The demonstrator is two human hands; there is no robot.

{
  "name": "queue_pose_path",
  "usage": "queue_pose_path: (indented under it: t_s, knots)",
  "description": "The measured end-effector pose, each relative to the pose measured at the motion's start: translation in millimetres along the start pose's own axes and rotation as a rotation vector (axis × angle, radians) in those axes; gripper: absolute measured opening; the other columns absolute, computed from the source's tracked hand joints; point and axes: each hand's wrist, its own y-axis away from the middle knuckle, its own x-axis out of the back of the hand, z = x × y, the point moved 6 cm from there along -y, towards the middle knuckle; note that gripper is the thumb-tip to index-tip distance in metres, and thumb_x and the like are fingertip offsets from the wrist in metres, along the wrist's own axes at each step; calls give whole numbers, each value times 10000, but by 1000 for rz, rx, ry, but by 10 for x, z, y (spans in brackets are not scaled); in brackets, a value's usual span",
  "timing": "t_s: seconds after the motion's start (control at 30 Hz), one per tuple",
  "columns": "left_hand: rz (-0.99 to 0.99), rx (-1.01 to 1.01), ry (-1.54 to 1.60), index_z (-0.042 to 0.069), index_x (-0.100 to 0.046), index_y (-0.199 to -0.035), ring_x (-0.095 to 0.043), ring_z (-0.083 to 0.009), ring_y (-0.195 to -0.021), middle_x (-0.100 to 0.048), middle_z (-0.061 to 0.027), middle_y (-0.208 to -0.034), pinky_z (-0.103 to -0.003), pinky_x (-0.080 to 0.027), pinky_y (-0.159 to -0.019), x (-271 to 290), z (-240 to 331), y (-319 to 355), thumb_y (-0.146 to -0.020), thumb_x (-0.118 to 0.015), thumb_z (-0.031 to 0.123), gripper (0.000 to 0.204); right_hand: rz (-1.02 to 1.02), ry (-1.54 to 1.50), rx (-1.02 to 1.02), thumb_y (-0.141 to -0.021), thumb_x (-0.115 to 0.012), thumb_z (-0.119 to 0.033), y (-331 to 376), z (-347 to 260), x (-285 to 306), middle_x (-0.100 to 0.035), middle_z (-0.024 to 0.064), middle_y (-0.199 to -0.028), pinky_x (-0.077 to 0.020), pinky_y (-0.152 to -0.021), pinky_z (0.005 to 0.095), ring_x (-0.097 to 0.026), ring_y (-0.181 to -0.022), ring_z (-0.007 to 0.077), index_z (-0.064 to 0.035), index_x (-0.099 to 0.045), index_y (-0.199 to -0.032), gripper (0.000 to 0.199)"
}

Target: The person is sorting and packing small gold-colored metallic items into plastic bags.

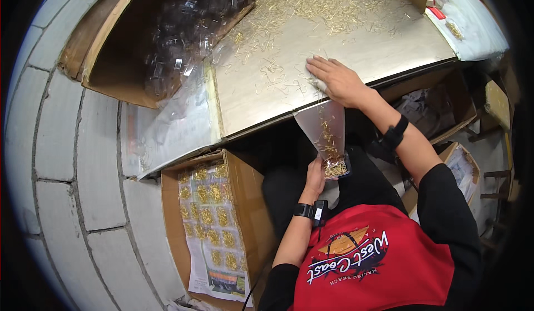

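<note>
My right hand [340, 83] lies palm down at the near edge of the metal-coloured tabletop [256, 97], fingers stretched out, with a whitish covering on part of a finger. Below it, a translucent plastic chute [310, 121] hangs from the table edge and narrows downward. Small gold-coloured bent wire pieces [327, 136] lie along the chute. At its lower end my left hand [315, 176] grips a small clear plastic box [347, 165] holding more gold wire pieces [336, 168]. The box's underside and some left fingers are hidden.
A heap of gold wire pieces [334, 5] covers the far tabletop. A cardboard box [119, 50] of clear plastic boxes [189, 27] lies at far left. Another carton [245, 200] near my left leg holds rows of gold-filled packs [206, 216]. Open cartons [445, 102] stand below right.
</note>
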Motion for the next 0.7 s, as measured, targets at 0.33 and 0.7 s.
queue_pose_path:
  t_s: [0.33,0.7]
  knots:
    - [-12,82,30,-34,-526,-1133,-669,-245,-806,-643,-146,-1008,-361,-565,-523,95,-154,-153,-957,-363,314,422,44,-2,-52,-875,-505,-150,54,-287,-36,-397,123,-1409,-311,-1077,392,-357,-1316,263,-33,-445,-1310,455]
    - [-111,54,64,-26,-500,-1173,-669,-244,-807,-639,-165,-1041,-347,-568,-533,-16,-106,-108,-953,-309,254,404,168,101,-152,-693,-529,26,158,-280,84,-480,112,-1336,-360,-1047,361,-417,-1269,272,-20,-508,-1243,553]
